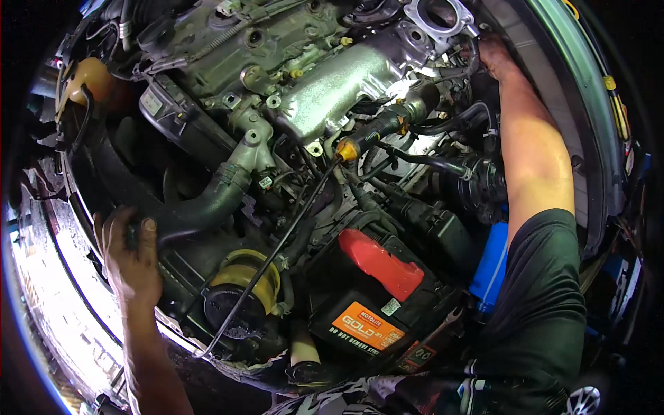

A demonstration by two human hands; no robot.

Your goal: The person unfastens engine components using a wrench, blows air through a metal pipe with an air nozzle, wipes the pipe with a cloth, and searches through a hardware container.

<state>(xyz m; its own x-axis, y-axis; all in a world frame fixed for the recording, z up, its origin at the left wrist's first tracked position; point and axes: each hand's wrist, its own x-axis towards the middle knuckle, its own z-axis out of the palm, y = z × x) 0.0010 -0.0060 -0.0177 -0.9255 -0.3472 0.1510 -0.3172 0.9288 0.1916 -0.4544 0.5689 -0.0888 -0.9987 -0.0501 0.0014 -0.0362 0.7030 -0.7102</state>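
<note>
My left hand [131,256] rests with fingers apart on black plastic beside the curved upper hose [207,211], at the engine bay's front left. My right arm stretches along the right side. My right hand [494,59] is deep at the back, near a metal throttle flange [439,17] and some hoses; its fingers are mostly hidden. Between my arms are the silver intake manifold [332,83], a dark battery [356,318] with a red terminal cover [380,263], and a thin metal rod [256,270] slanting across to an orange-tipped fitting [348,149].
An orange-tan reservoir [90,83] sits at upper left, a yellowish reservoir with black cap [245,283] at front centre. A blue cylinder [487,266] is beside my right arm. The bright bumper edge [48,290] runs along the left; a pale green body edge [588,124] borders the right.
</note>
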